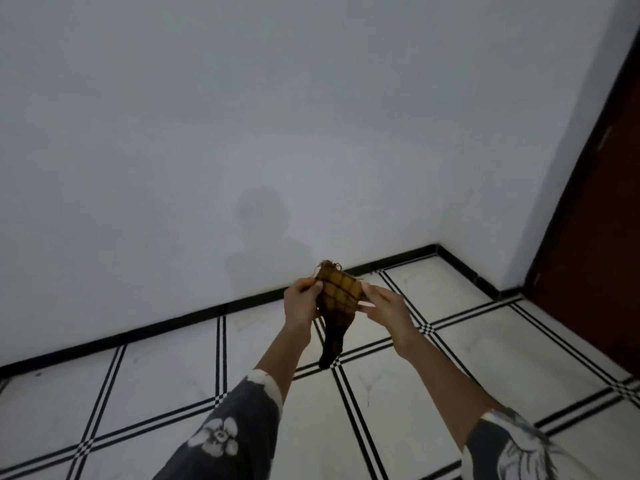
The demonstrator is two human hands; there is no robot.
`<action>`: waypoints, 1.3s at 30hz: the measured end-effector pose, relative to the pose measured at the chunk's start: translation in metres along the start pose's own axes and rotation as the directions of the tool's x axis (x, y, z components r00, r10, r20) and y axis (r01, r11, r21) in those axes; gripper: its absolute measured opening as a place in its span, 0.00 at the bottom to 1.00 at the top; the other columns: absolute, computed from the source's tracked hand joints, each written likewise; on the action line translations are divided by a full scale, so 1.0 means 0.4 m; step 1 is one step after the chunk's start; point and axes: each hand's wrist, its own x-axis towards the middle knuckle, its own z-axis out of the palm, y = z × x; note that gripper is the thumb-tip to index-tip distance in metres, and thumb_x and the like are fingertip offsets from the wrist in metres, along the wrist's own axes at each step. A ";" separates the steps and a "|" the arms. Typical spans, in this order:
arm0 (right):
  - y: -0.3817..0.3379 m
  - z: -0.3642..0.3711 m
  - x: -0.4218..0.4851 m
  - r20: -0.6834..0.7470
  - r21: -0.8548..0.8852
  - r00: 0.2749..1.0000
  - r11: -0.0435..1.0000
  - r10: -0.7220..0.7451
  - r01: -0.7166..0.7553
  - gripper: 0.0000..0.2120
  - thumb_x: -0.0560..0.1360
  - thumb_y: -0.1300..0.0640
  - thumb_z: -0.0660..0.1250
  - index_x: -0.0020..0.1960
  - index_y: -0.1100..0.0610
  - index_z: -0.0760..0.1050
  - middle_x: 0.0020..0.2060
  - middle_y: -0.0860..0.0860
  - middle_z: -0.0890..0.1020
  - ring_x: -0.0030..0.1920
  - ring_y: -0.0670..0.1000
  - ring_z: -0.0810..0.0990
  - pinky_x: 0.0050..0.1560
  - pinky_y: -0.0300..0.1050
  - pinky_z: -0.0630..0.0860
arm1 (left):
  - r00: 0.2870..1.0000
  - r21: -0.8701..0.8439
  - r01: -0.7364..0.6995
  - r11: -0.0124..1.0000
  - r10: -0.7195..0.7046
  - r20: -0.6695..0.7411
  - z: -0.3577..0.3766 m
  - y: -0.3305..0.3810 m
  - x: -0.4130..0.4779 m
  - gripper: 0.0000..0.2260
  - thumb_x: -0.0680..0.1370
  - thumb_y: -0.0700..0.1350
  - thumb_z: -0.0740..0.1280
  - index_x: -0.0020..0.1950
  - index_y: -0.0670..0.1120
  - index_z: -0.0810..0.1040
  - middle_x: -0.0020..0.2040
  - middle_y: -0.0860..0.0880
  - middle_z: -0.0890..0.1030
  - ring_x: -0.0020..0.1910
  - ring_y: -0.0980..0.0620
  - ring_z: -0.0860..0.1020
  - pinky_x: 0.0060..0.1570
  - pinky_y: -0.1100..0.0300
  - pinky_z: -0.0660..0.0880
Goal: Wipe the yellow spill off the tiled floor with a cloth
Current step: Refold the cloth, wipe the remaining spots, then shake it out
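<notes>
Two hands hold a cloth point(341, 291) up in the air. The left hand point(302, 304) pinches one side of it with curled fingers. The right hand point(385, 308) pinches the other side with its thumb and a finger, and its other fingers stick out loosely. The cloth is stretched between the two hands. Its top part is yellow-brown with dark lines that make squares. A few loose threads poke out above the hands. Below the hands the cloth hangs down in a dark, bunched tail, and its folds are too dark to make out. It is hard to tell if the yellow is a stain or the cloth's own color.

Under the hands lies the tiled floor point(398, 403), white with black lines. Past the hands stands a pale wall point(242, 116) with a black strip point(173, 325) at the bottom. A faint shadow point(263, 216) shows on the wall above the left hand. Far off beyond the right hand is a dark red door point(595, 254), cut off by the edge. Both arms wear dark sleeves point(225, 434) with white patterns, also cut off at the bottom.
</notes>
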 end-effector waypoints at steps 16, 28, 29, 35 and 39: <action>-0.191 -0.231 -0.274 0.120 -0.079 0.984 0.987 -0.128 0.138 0.02 0.72 0.60 0.69 0.45 0.57 0.79 0.40 0.49 0.81 0.41 0.44 0.79 0.38 0.37 0.75 | 0.983 -0.251 0.121 0.961 -0.151 -0.104 0.243 0.129 -0.329 0.06 0.74 0.36 0.67 0.49 0.34 0.78 0.42 0.39 0.79 0.46 0.40 0.79 0.45 0.52 0.77; -0.199 -0.683 -0.346 0.144 0.004 0.988 0.998 0.064 -0.066 0.06 0.70 0.60 0.72 0.44 0.60 0.78 0.40 0.56 0.81 0.43 0.54 0.81 0.47 0.47 0.79 | 0.997 0.158 -0.077 0.984 0.078 -0.002 0.598 -0.020 -0.578 0.08 0.77 0.45 0.66 0.54 0.43 0.78 0.49 0.46 0.81 0.49 0.48 0.78 0.49 0.53 0.75; -0.193 -0.721 -0.360 0.146 -0.006 0.986 0.997 0.082 -0.082 0.06 0.69 0.60 0.73 0.44 0.60 0.78 0.41 0.57 0.81 0.44 0.55 0.81 0.50 0.48 0.79 | 0.996 0.079 -0.077 0.994 0.074 0.044 0.628 -0.032 -0.618 0.09 0.77 0.46 0.66 0.54 0.44 0.78 0.50 0.47 0.81 0.50 0.49 0.79 0.49 0.54 0.76; -0.220 -0.824 -0.392 0.311 0.075 0.943 0.986 0.117 -0.147 0.09 0.72 0.59 0.70 0.50 0.63 0.77 0.42 0.56 0.82 0.43 0.54 0.82 0.50 0.49 0.79 | 0.956 0.219 -0.168 0.961 0.106 0.272 0.715 -0.002 -0.720 0.10 0.72 0.41 0.72 0.53 0.43 0.80 0.44 0.47 0.83 0.44 0.54 0.82 0.38 0.63 0.78; -0.233 -0.834 -0.388 0.309 0.149 0.947 0.979 0.088 -0.140 0.10 0.73 0.57 0.68 0.52 0.62 0.77 0.46 0.57 0.82 0.45 0.55 0.81 0.46 0.48 0.79 | 0.988 0.120 -0.115 0.986 0.101 0.119 0.681 0.010 -0.725 0.11 0.70 0.38 0.73 0.51 0.38 0.80 0.45 0.43 0.83 0.45 0.48 0.82 0.44 0.58 0.78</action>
